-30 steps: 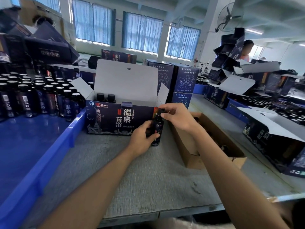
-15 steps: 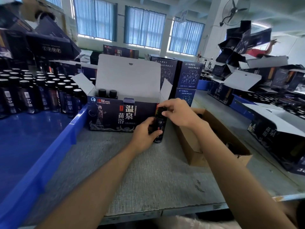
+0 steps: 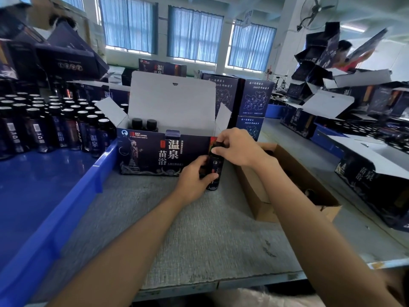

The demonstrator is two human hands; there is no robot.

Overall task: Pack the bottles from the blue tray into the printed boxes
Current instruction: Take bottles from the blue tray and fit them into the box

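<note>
**Grey bench (image 3: 199, 229), one bottle (image 3: 215, 173), two hands**

Grey, felt-like covering runs across the bench, where a person's bare forearms reach in from the lower edge. The left hand (image 3: 194, 177) wraps fingers and thumb round the lower body of the bottle. It is dark and labelled and stands upright with its base at the bench surface. The right hand (image 3: 238, 147) comes over from above, fingers curled down on the bottle's black cap and neck.

The bottle stands just in front of the right end of the printed box (image 3: 150, 156). This dark carton has white Chinese characters and a figure on its front, with its white-lined lid raised and its side flaps spread. Two black-capped bottles (image 3: 143, 125) stand inside at the left rear of that box.

Just beside the box on the right lies an open brown cardboard carton (image 3: 287, 173), its dark contents too dim to make out. On the left is the blue tray (image 3: 95, 173), its rim close to the box. Rows of dark bottles (image 3: 55, 125) with shiny-topped caps stand crowded at its far end.

Behind the open box, closed printed boxes (image 3: 254, 103) stand stacked, one showing a map outline. More open boxes (image 3: 365, 173) with raised white flaps crowd the tables on the right. At the back are tall windows (image 3: 194, 34) hung with blue curtains, and a wall fan (image 3: 316, 9) is mounted high on the right.
</note>
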